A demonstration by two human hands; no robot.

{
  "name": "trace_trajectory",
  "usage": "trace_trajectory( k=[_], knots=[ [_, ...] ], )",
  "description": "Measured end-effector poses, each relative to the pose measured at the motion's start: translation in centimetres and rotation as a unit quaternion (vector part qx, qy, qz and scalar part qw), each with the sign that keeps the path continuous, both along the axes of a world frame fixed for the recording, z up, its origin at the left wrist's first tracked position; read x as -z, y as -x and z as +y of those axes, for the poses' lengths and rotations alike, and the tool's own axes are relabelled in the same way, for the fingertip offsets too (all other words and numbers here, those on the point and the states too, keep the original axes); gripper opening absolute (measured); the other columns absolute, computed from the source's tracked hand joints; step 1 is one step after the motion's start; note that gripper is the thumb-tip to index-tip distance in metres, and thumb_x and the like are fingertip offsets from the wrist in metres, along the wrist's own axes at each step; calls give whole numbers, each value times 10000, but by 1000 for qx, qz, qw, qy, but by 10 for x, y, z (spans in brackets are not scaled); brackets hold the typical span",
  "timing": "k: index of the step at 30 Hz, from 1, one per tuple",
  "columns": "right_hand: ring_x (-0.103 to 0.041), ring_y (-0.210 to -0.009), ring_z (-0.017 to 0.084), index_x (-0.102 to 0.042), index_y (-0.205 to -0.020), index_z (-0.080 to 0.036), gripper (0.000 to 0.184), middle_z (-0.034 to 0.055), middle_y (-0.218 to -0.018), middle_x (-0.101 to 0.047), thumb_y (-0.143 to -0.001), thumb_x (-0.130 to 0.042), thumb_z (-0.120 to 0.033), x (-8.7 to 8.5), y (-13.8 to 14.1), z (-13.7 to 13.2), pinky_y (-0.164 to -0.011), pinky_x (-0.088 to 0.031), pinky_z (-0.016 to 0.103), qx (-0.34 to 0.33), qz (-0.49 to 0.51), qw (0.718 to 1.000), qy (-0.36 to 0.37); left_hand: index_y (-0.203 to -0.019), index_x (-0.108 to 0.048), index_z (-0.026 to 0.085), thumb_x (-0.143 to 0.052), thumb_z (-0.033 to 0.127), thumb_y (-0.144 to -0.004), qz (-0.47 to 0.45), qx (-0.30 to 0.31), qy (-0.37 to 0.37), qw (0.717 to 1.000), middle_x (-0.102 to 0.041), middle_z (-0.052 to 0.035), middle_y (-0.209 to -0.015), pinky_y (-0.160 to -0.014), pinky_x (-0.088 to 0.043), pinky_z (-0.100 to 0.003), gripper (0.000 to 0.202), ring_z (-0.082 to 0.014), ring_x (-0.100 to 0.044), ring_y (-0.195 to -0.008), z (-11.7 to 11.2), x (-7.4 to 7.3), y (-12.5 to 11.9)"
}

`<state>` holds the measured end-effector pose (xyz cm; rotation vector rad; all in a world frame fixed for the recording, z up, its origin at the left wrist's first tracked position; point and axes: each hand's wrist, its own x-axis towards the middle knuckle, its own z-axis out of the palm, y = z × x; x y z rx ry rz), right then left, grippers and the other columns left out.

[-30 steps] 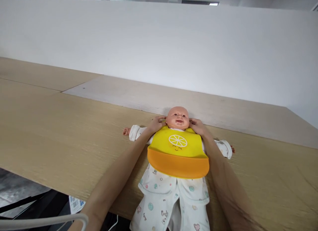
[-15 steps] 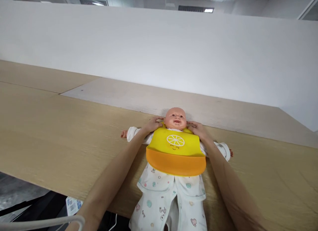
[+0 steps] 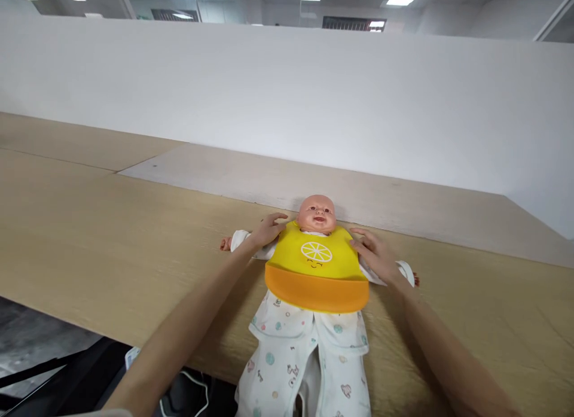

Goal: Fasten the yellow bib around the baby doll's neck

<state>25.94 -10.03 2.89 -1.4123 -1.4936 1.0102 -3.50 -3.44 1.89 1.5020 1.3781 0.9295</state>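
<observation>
A baby doll (image 3: pixel 317 212) lies on its back on the wooden table (image 3: pixel 89 237), dressed in white patterned clothes (image 3: pixel 309 357). A yellow and orange bib (image 3: pixel 316 270) with a lemon-slice print covers its chest. My left hand (image 3: pixel 268 230) rests with loosely spread fingers on the doll's shoulder, beside the bib's upper left corner. My right hand (image 3: pixel 376 255) lies with fingers stretched out over the doll's other shoulder and sleeve, touching the bib's right edge. Neither hand holds anything.
A white partition wall (image 3: pixel 287 94) runs along the far side of the table. The table's near edge (image 3: pixel 112 339) crosses the lower left, with a dark floor and cables (image 3: pixel 188 393) below. The doll's legs reach past that edge.
Both hands have come away from the doll's neck and moved outward and down to its shoulders, the fingers opening. The view has shifted slightly.
</observation>
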Motion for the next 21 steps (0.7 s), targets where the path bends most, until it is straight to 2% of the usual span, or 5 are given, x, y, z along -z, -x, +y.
trace_trajectory(
  k=[7, 11, 15, 18, 21],
  knots=[
    [-405, -541, 92, -475, -1230, -226, 549, -46, -591, -442, -781, -586, -524, 6, -8, -51, -494, -292, 209, -57, 17, 995, 82, -1185, -578, 185, -612, 373, -728, -9, 13, 8, 1000, -630, 1, -698, -498, -365, -215, 495, -120, -531, -579, -51, -14, 13],
    [-382, -473, 76, -498, -1238, -275, 501, -58, -532, -388, -808, -563, -523, 16, -13, -68, -458, -248, 207, -54, 19, 993, 102, -1179, -567, 179, -642, 397, -728, -75, 18, 8, 997, -613, 13, -664, -523, -383, -232, 507, -137, -548, -587, -73, -7, 19],
    [-364, -464, 61, -624, -1043, -261, 385, -41, -548, -403, -795, -564, -549, 26, -13, -69, -450, -233, 200, -21, 60, 993, 103, -1153, -582, 173, -665, 414, -721, -147, -3, 17, 989, -668, -31, -761, -656, -449, -281, 501, -187, -612, -739, -78, 4, 25],
    [-361, -482, 58, -669, -821, -214, 393, -16, -586, -444, -764, -571, -590, 30, -11, -70, -453, -233, 198, -12, 82, 990, 111, -964, -661, 182, -663, 405, -719, -144, -23, -15, 989, -679, -41, -832, -706, -444, -284, 331, -197, -604, -809, -79, 7, 25],
    [-346, -485, 57, -662, -748, -206, 402, -14, -585, -437, -729, -599, -603, 34, -9, -73, -450, -227, 191, -22, 133, 984, 121, -769, -666, 183, -647, 379, -726, -145, -22, -33, 989, -659, -32, -816, -686, -425, -266, 201, -185, -578, -801, -83, 8, 23]
  ],
)
